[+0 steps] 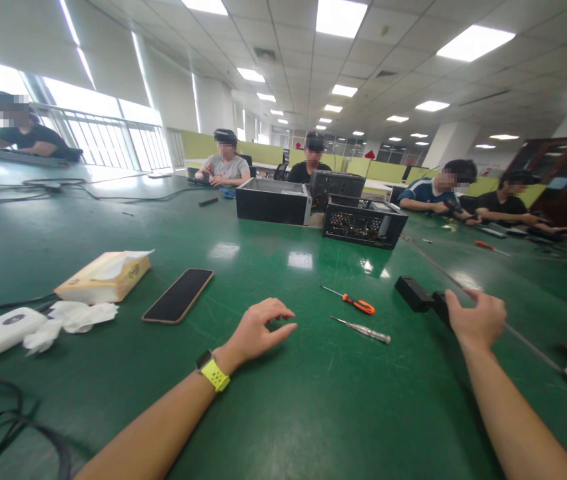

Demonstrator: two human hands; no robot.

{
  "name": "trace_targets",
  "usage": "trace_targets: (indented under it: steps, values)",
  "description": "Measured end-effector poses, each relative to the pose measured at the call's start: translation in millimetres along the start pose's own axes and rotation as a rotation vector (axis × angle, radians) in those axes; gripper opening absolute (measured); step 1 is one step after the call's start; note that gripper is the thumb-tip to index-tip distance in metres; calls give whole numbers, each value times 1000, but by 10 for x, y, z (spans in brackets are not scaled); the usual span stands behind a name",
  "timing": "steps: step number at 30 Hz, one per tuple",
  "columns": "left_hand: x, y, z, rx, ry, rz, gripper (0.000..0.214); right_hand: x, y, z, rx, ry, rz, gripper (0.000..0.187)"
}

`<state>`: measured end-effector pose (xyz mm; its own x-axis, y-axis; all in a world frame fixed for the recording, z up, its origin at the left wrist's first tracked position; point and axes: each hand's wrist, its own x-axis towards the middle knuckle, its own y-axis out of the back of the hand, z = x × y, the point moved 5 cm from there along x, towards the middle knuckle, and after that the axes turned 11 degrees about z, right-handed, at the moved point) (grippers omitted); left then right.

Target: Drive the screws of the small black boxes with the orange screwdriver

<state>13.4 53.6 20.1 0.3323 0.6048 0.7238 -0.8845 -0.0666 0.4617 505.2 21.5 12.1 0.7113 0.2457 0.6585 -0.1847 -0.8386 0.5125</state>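
Holds left hand (264, 323) empty and loosely open over the bench (288, 417), right hand (482, 317) part-curled at a black part (441, 307) beside a black block (412, 294) on the right, with grip unclear, and with orange screwdriver (360, 305) and clear screwdriver (366, 332) between, presumably for easy reach.

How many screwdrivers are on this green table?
3: an orange-handled screwdriver and a clear-handled screwdriver between the left hand and right hand; a distant orange screwdriver beyond the right hand. Others may be hidden.
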Motion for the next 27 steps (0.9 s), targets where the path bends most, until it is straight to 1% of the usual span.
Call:
trace_targets:
  steps: [2,3,5,7,10,14,17,19,21,23,25,27]
  values:
    - [0,-2,3,-1,-2,-2,12,-57,-44,-149,32,74,-88,49]
    - [-1,-2,3,-1,-2,-3,12,-97,-81,-207,39,98,-134,49]
    - [-2,-4,2,-2,-3,-4,11,-187,-163,-290,34,128,-205,56]
    - [-2,-4,1,-2,-3,-6,11,-267,-239,-334,20,139,-249,64]
    - [-2,-6,1,2,-1,-8,11,-324,-312,-347,8,132,-273,66]
    - [-2,-13,2,9,5,-15,12,-301,-354,-267,8,68,-270,69]
    - [-5,-20,-3,10,9,-22,12,-274,-365,-210,50,22,-274,63]
    - [-6,-23,-7,11,11,-23,12,-266,-340,-234,118,13,-256,58]
    - [-8,-22,-12,12,14,-20,13,-285,-281,-333,218,29,-234,58]
    - [-9,-20,-16,14,17,-15,14,-364,-199,-506,344,67,-249,63]
    - [-9,-12,-20,16,23,-3,18,-528,-96,-736,485,129,-329,67]
    - [-7,6,-21,16,29,20,27,-776,30,-987,608,207,-455,67]
